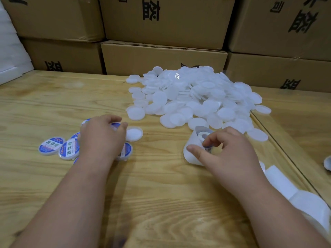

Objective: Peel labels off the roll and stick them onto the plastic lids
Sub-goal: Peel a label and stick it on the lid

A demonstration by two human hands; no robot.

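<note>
Head view of a wooden table point(53, 108) with stacked cardboard boxes point(161, 58) printed in black characters behind it. A large heap of plain white plastic lids point(197, 97) lies at the centre right of the table, spilling toward both hands. The left hand point(102, 138), palm down, rests over a small group of labelled lids point(69, 149) at the left; its fingers are curled, and a blue-edged lid shows between fingertips and thumb, though whether it is truly gripped cannot be told. 1 plain lid point(134, 134) lies just beside the left hand's thumb, on the side toward the heap. At least 3 labelled lids show blue-and-white labels with printed characters, and 1 more point(126, 150) lies partly under the left wrist. The right hand point(231, 149) is at the label roll point(192, 149), a curl of white backing paper lying on the table near the front edge of the heap; the thumb presses the outer face of the curl, while the index and middle fingers are bent together, pinching at a label point(207, 148) at the strip's edge. The spent backing strip point(286, 183) trails from beneath the right forearm toward the lower right, ending in a loose white loop. A small pale object point(327, 163) is cut off by the right edge.
</note>
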